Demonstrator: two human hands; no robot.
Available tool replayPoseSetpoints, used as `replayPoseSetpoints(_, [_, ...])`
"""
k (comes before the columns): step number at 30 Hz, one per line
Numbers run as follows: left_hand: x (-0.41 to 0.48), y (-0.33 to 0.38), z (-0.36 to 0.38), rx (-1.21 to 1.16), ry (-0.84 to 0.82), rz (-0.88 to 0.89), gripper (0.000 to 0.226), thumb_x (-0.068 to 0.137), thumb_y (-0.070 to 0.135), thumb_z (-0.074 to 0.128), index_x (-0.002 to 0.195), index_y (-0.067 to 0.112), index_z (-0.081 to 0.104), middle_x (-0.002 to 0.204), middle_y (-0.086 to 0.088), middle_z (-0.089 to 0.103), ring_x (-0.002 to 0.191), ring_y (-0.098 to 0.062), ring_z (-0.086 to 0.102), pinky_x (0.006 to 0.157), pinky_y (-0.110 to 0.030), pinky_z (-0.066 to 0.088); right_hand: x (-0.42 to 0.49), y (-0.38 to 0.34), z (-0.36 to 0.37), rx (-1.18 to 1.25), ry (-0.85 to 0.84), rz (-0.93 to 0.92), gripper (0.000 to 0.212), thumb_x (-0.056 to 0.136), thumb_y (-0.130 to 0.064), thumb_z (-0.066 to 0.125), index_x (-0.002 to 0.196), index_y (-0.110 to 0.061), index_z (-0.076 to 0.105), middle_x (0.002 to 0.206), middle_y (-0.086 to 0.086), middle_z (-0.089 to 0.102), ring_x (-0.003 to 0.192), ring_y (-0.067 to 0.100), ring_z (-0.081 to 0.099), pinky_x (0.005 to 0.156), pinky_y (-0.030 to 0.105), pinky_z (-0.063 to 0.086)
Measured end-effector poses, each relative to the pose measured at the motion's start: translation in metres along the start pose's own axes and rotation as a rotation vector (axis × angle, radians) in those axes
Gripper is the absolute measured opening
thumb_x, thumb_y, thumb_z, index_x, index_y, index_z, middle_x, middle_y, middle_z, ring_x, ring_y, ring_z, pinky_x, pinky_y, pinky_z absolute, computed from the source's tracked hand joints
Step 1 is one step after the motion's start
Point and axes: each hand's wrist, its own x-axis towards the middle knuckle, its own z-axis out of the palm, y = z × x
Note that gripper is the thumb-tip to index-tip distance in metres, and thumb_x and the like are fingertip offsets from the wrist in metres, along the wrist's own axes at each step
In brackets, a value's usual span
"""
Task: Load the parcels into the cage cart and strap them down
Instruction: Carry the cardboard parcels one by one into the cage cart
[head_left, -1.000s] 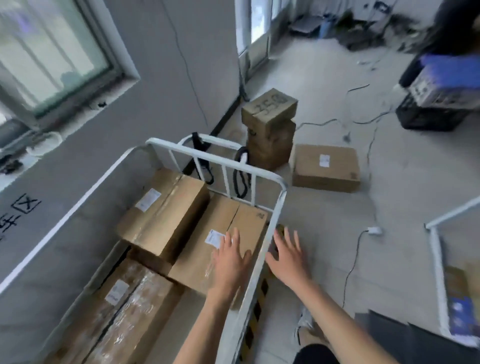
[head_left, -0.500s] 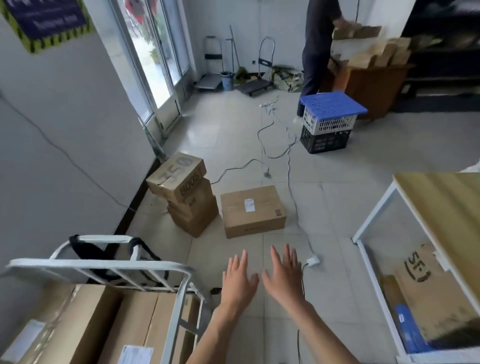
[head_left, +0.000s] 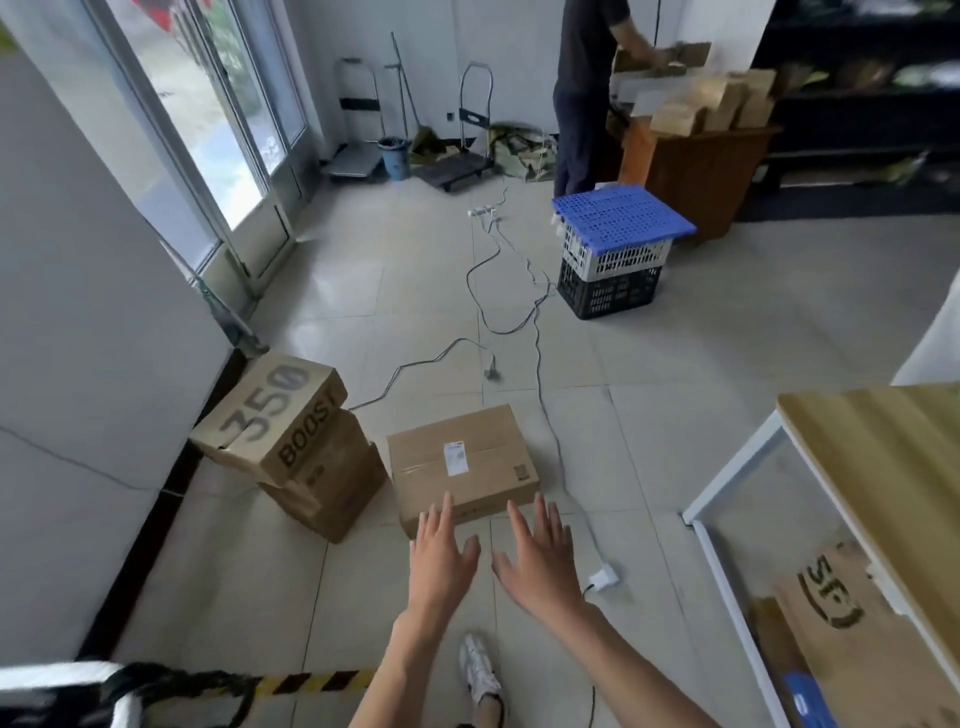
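1. Two latticed crates stand stacked on the tiled floor (head_left: 727, 338): a white crate (head_left: 618, 254) on a black crate (head_left: 608, 293), capped by a blue perforated lid (head_left: 623, 215) (set slightly askew).
2. Loose cables (head_left: 536, 358) trail across the tiles from a white power strip (head_left: 480, 211); a white plug (head_left: 602, 577) lies nearer the camera.
3. Against the far wall stand two folding platform trolleys (head_left: 454, 174), with a blue bucket (head_left: 395, 156) between them.
4. A person in dark clothes (head_left: 582, 78) stands at a brown counter (head_left: 696, 166) that carries paper bags (head_left: 717, 104).
5. A glass door (head_left: 208, 104) is on the left.
6. A wood-grain tabletop (head_left: 883, 467) on a white frame is at the right.
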Motion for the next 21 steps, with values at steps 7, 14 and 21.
replayPoseSetpoints(7, [0.131, 0.04, -0.012, 0.077, -0.099, 0.042, 0.077, 0.1, 0.03, 0.051, 0.162, 0.02, 0.007, 0.168, -0.006, 0.016, 0.156, -0.028, 0.007, 0.123, -0.049, 0.017, 0.111, -0.005, -0.042, -0.006, -0.012, 0.035, 0.074, 0.099, -0.05, 0.042, 0.16, -0.028, 0.005, 0.167, 0.014, -0.009, 0.154, 0.033, -0.007, 0.123, 0.05, 0.004])
replayPoseSetpoints(14, [0.229, 0.063, -0.014, 0.147, -0.149, 0.04, 0.077, 0.099, 0.031, 0.051, 0.162, 0.022, 0.007, 0.169, -0.003, 0.012, 0.156, -0.025, 0.005, 0.123, -0.048, 0.017, 0.209, 0.002, -0.067, 0.031, -0.046, 0.056, 0.073, 0.099, -0.047, 0.039, 0.16, -0.027, 0.002, 0.166, 0.013, -0.014, 0.153, 0.029, -0.013, 0.123, 0.048, -0.001])
replayPoseSetpoints(21, [0.336, 0.065, 0.016, 0.182, -0.196, -0.127, 0.074, 0.101, 0.034, 0.046, 0.162, 0.021, 0.007, 0.169, -0.003, 0.01, 0.156, -0.024, 0.004, 0.125, -0.046, 0.014, 0.325, 0.029, -0.059, 0.044, -0.196, 0.032, 0.074, 0.098, -0.046, 0.039, 0.16, -0.027, 0.003, 0.167, 0.011, -0.014, 0.154, 0.028, -0.012, 0.123, 0.049, 0.003])
